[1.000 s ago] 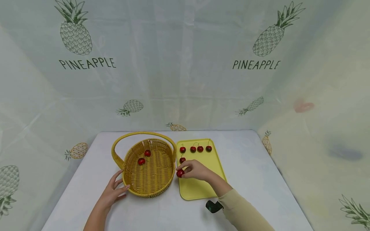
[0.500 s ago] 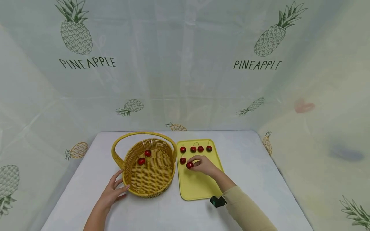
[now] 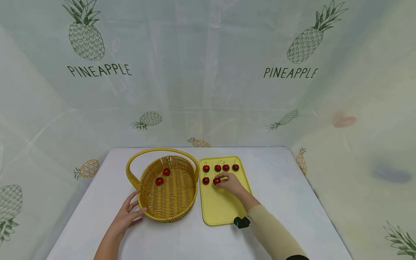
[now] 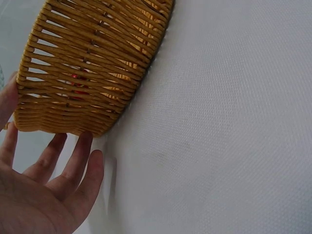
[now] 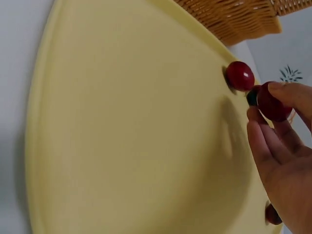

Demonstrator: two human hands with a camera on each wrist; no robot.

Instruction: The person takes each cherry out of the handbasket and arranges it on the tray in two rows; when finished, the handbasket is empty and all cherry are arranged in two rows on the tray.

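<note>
Right hand [image 3: 230,185] reaches over a yellow rectangular tray [image 3: 221,213], pinching one glossy dark red cherry [image 3: 216,181] between its thumb and fingertips. The fingers are drawn together around the fruit, with the palm otherwise unfilled. The held cherry is over the upper middle part of the tray; whether it touches the surface cannot be told. Just to its left, near the tray's left edge, sits a single cherry [image 3: 206,180] with a thin stem. Beyond them, along the tray's far edge, runs a row of four stemmed cherries [image 3: 225,167]: one at the left, two close together in the middle, and one at the right.

To the left of the tray, just beside it, stands a round, golden-brown wicker basket [image 3: 170,198], its tall arched handle [image 3: 159,149] upright. Two red cherries [image 3: 159,181] lie inside, near each other, toward the back left of the woven floor.

Left hand [image 3: 125,218] rests against the basket's near left side, its fingers spread and loosely extended, their tips touching the rim and outer wall without wrapping around it.

Both containers stand on a white table [image 3: 279,209]. A beige sleeve [image 3: 273,231] covers the right forearm. Behind the table hangs a pale curtain [image 3: 208,90] printed with pineapple drawings and the word "PINEAPPLE" twice.
</note>
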